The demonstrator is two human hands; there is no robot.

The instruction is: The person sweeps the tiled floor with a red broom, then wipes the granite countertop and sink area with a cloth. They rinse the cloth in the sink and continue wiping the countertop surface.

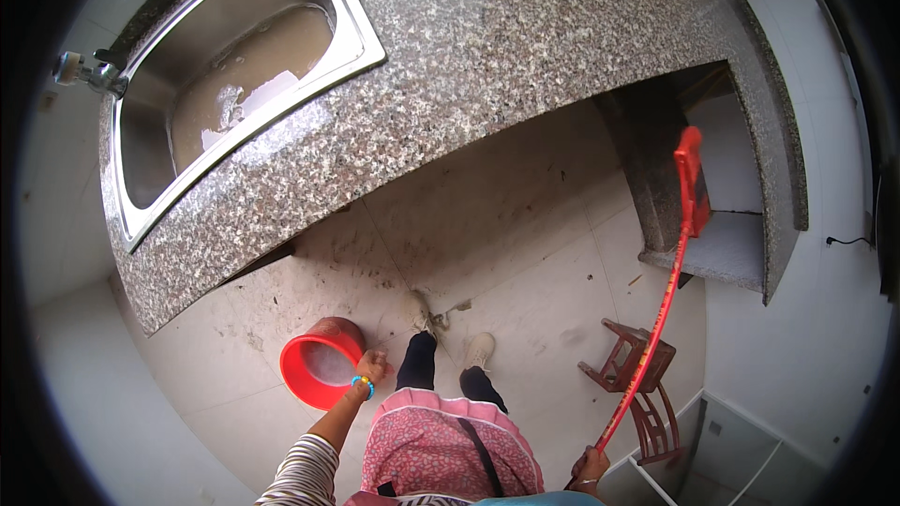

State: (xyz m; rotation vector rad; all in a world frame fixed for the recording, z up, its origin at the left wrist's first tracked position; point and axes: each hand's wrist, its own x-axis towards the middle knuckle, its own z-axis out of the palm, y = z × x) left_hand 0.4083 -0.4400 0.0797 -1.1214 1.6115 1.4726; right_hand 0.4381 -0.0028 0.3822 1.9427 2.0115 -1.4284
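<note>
My left hand [374, 365], with a blue bead bracelet at its wrist, is closed at the right-hand rim of a red plastic bucket [290, 371]. The bucket's open mouth faces me, and its inside looks pale and cloudy. In my right hand [592, 465] is the lower end of a long red broom handle [661, 316]. The handle rises away from me to a red plastic broom head [689, 176], which is in front of a cabinet opening [728, 154] under the counter. Whether the head touches anything I cannot tell.
A speckled granite counter [450, 84] spans the far side, its stainless steel sink [358, 35] holding murky water and pale scraps. At the sink's left is a tap [105, 77]. A small brown wooden chair [636, 358] stands right of my feet. Dirt marks the tiled floor [520, 281].
</note>
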